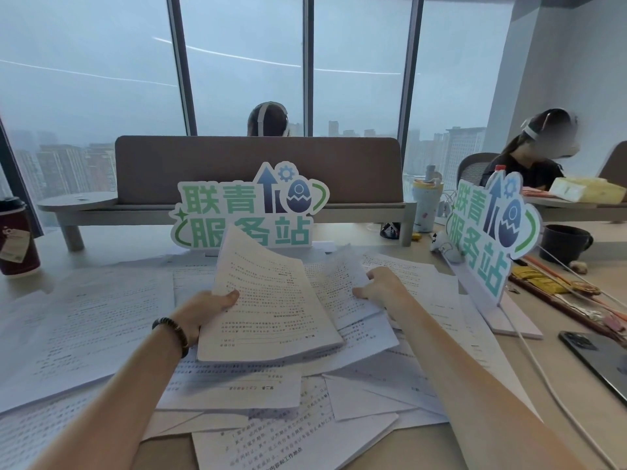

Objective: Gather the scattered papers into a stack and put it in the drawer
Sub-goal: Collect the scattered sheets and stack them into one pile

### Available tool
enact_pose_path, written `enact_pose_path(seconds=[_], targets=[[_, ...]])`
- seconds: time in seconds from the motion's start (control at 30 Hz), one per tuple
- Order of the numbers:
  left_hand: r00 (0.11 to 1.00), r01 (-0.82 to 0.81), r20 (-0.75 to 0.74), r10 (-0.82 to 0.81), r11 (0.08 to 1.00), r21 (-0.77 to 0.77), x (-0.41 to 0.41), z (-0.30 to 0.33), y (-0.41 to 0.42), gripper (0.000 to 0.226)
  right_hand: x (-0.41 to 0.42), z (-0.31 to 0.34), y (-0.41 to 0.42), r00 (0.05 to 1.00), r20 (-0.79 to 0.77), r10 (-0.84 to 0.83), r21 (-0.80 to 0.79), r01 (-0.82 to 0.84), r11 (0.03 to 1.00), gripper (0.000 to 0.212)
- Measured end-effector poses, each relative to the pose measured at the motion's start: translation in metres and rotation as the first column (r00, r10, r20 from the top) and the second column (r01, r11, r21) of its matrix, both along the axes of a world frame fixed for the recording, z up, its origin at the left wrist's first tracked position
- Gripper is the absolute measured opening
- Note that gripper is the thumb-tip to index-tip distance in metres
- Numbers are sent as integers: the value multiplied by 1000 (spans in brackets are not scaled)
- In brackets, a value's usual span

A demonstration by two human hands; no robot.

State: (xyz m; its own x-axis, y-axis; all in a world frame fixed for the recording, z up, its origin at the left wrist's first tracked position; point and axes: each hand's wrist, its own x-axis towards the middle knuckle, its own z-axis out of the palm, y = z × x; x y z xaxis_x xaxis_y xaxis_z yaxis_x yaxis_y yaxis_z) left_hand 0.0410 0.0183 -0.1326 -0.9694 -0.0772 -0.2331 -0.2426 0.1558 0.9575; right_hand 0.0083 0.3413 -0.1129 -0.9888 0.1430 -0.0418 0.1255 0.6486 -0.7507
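A thick stack of papers (pixel 268 300) is being held up off the desk (pixel 549 374) by the left hand (pixel 207 308), thumb clamped on its left edge, the far end curling upward. A single sheet (pixel 339 286) is being pinched at its right edge by the right hand (pixel 380 288), just beside the stack. More loose papers (pixel 88 320) are being left spread all across the desk beneath both arms, overlapping untidily. A green sign (pixel 249 208) is being propped upright behind them, a dark phone (pixel 597 357) lying at the right. No drawer is being shown.
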Motion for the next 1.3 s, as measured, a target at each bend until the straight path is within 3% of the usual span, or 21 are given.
enact_pose_path(seconds=[0.1,0.23,0.33,0.43,0.63,0.7,0.83,0.97,1.07,1.13,1.23,1.3], targets=[[1000,-11,1,11,1000,28,0,2,-1,31,-5,6,16,995,-29,-94,-102,91,991,37],[1000,-14,2,14,998,61,0,4,-2,31,-9,8,42,951,-73,-301,-170,286,943,27],[1000,-13,9,13,999,48,2,3,-2,31,-9,0,47,918,-77,-390,115,396,911,28],[1000,-3,10,2,1000,25,2,3,-2,31,-7,-7,45,909,64,-412,409,353,842,34],[1000,12,-2,-12,1000,3,3,3,2,27,-10,-9,47,898,127,-421,536,295,791,37],[1000,13,2,-13,1000,-4,4,3,2,26,-10,-9,48,904,119,-411,511,299,806,28],[1000,21,7,-21,1000,-10,4,3,4,25,-15,-13,53,931,-51,-361,334,357,873,19],[1000,19,-3,-19,1000,-14,2,1,3,29,-14,-10,56,938,-149,-312,175,336,926,27],[1000,18,-4,-18,1000,-6,2,1,2,31,-15,-7,57,941,-179,-286,154,314,937,14],[1000,18,0,-18,1000,8,3,1,2,31,-15,-4,55,935,-221,-276,76,299,951,24],[1000,25,10,-25,999,37,4,1,3,30,-12,5,50,933,-186,-307,-127,287,949,45],[1000,26,14,-27,998,56,4,1,3,30,-11,8,49,956,-65,-284,-158,272,949,43]])
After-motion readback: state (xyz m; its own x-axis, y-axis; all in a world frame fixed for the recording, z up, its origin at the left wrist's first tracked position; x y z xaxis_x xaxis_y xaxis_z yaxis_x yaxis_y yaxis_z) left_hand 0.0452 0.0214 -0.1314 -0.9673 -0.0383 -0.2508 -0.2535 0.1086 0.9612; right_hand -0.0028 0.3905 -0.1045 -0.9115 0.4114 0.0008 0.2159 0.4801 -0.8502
